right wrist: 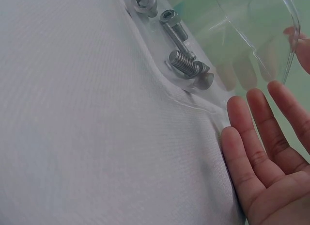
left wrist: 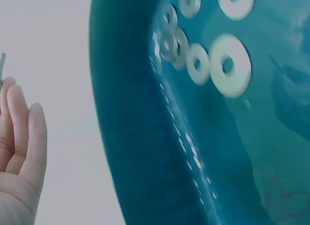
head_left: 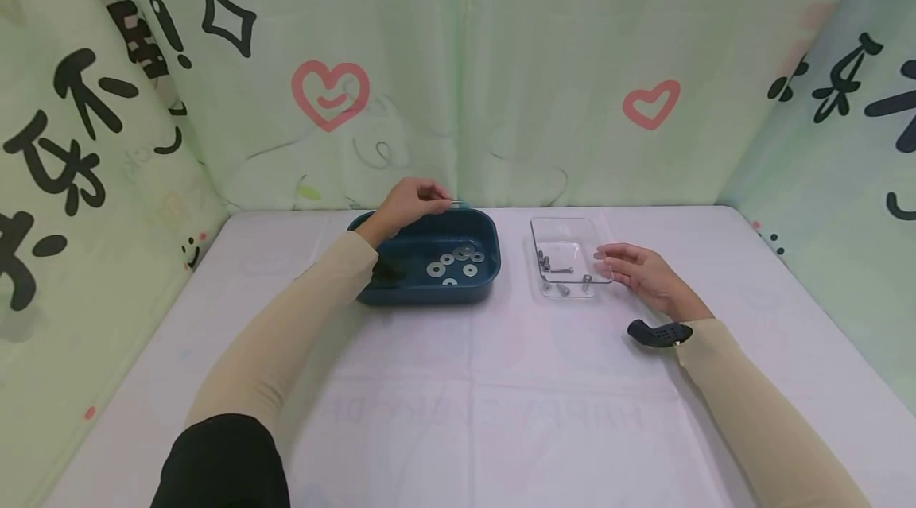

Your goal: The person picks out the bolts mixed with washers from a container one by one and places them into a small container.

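Observation:
My left hand (head_left: 408,210) is above the far rim of a dark blue tray (head_left: 429,297), its fingertips pinching a slim metal screw (head_left: 458,202). The screw's shank (left wrist: 2,62) pokes past the fingers in the left wrist view; its head is hidden. Several flat washers (head_left: 436,269) lie on the blue tray's floor. To the right, my right hand (head_left: 647,273) touches the side of a clear plastic tray (head_left: 565,222) with nearly straight fingers. Several socket-head bolts (right wrist: 183,62) lie inside that clear tray.
Both trays stand on a white cloth (head_left: 472,397) toward the back of the table. Pale green curtains (head_left: 501,95) with printed hearts and lettering enclose the back and sides. A black curved piece (head_left: 658,333) sits at the right cuff.

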`<state>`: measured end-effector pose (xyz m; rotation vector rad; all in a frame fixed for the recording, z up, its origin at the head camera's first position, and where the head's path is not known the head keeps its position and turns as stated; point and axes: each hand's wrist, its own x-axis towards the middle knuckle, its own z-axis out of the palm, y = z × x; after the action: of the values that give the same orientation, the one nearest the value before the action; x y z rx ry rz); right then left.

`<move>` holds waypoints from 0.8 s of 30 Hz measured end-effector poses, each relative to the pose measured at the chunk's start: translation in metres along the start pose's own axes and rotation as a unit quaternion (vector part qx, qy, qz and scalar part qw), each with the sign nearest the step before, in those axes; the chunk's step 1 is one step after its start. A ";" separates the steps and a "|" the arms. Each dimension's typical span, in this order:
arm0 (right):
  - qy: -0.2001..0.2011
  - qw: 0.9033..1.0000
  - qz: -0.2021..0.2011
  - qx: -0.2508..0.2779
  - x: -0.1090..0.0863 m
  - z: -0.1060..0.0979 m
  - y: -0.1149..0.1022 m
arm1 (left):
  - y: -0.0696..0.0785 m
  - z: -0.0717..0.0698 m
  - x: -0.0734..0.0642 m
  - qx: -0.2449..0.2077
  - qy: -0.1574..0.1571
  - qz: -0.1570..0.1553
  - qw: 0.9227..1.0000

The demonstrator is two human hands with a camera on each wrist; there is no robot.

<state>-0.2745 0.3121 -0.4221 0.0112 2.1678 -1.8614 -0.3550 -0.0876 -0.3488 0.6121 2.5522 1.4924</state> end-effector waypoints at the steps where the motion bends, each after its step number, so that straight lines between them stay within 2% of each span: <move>1: 0.000 1.000 0.001 -0.002 0.000 0.000 0.000 | 0.002 0.001 0.000 -0.008 0.003 0.000 1.000; 7: 0.001 1.000 0.004 -0.010 0.000 0.000 0.000 | 0.014 0.012 0.002 -0.050 0.026 0.004 0.998; 18: 0.000 1.000 -0.002 0.002 0.000 0.000 0.001 | 0.031 0.036 0.009 -0.113 0.019 0.014 0.993; 24: 0.002 1.000 -0.003 0.000 0.000 0.000 0.000 | 0.038 0.054 0.017 -0.120 0.020 -0.009 0.993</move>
<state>-0.2742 0.3123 -0.4222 0.0072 2.1722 -1.8663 -0.3434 -0.0206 -0.3417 0.5278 2.3481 1.7848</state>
